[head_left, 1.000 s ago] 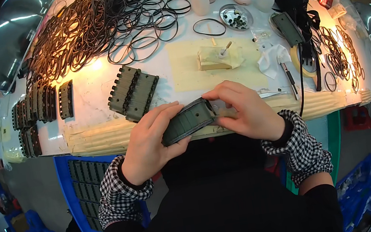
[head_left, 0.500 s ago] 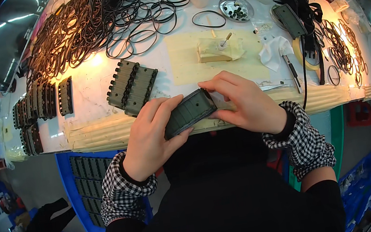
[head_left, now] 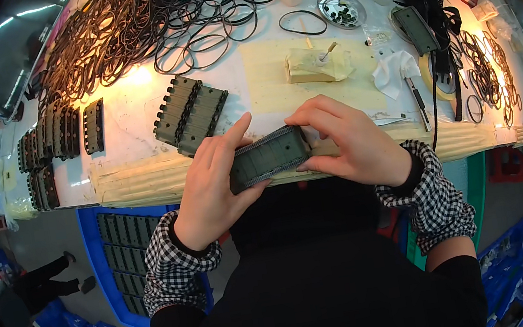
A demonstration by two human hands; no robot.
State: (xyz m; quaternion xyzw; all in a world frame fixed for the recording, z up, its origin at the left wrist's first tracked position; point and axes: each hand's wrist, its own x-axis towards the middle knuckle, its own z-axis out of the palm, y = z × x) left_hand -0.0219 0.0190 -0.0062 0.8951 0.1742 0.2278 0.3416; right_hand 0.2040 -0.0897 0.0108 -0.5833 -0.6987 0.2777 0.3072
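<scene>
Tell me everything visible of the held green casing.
The green casing is long and box-like, with faint cross lines, textured strips along both long edges and a dark round spot toward its right end. It looks hard, plastic or metal. It slants at the pale table edge, left grip at its left end, right grip at its right.

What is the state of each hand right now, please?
Left hand: closed, holding the green case by its left end.
Right hand: closed, holding the same case by its right end.
</scene>
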